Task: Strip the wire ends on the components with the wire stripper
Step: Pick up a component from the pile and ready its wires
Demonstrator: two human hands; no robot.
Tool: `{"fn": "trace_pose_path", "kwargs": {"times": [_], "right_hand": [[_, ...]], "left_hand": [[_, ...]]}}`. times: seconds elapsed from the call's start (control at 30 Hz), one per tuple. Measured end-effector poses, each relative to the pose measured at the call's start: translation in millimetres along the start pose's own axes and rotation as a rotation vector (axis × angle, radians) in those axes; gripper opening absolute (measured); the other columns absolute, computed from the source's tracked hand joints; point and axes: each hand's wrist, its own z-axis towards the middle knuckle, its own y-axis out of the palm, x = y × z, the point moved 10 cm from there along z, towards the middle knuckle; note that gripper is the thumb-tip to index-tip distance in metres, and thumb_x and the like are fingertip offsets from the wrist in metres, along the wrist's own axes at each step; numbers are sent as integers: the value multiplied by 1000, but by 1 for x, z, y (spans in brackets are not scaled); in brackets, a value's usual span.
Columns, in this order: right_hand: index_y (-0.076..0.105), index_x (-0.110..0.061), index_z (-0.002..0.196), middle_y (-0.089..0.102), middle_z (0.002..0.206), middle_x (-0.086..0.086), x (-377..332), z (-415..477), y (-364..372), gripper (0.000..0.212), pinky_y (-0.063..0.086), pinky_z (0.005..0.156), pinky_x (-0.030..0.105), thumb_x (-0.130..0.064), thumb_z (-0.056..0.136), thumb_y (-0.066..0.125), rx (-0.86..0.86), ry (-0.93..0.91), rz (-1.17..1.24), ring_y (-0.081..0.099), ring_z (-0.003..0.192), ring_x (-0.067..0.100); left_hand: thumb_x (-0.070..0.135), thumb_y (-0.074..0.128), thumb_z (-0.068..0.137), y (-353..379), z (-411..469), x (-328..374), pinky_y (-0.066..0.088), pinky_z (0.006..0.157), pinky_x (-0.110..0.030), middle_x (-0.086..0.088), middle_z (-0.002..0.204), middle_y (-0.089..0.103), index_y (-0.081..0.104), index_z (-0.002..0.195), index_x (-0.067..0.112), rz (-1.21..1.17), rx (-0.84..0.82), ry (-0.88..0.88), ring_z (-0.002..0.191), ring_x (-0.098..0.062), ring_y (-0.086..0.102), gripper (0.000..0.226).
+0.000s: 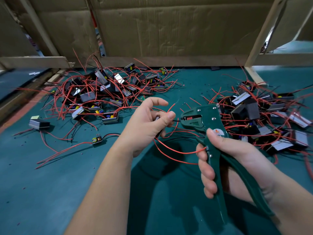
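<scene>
Fingers of right hand [225,160] grip wire stripper [208,131]; left hand [149,122] pinches black wire [177,121].

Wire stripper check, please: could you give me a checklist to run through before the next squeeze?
1. Right hand holds the wire stripper by both handles: ok.
2. Left hand pinches the black wire near its end: ok.
3. Black wire's end reaches the stripper's mouth: ok.
4. How far in the wire sits: cannot tell.
5. Loose red wire clear of the handles: not ok, it loops up against them.
</scene>
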Motion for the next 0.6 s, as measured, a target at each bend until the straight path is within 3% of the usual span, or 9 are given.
{"fn": "trace_pose_path", "kwargs": {"times": [0.23,0.3,0.4,0.5,0.6], "right_hand": [[54,-12,57,40,46,9,-2,4,-8,44,40,39,28,-53,70,60,58,-43,22,39,32,20],[62,-9,65,51,56,14,-12,6,-3,39,50,48,36,-48,70,64,4,-127,91,50,43,26],[67,-6,76,64,83,25,-29,4,-3,42,56,61,45,-33,48,85,-28,-286,192,60,59,33],[70,-6,81,61,117,27,-30,1,-5,46,56,63,47,-27,44,87,-36,-327,165,63,62,33],[71,-2,95,59,117,30,-24,1,5,55,54,64,47,-25,49,89,-104,-317,95,63,64,38]], "left_hand": [[27,64,72,4,0,-10,40,49,-23,5,56,59,48,101,18,38,-30,-58,65,-23,45,35],[23,63,78,2,1,-9,42,48,-20,5,57,59,49,100,18,37,9,-33,57,-16,47,27],[21,54,94,-13,2,-5,40,50,-20,9,59,59,52,95,20,32,160,-8,56,-10,49,2],[41,36,99,-14,3,-9,42,52,-17,7,64,55,54,95,21,-132,254,-62,60,-6,52,27],[62,20,89,6,5,-12,44,58,-24,0,72,46,49,106,17,-335,221,-106,61,-12,46,57]]}}
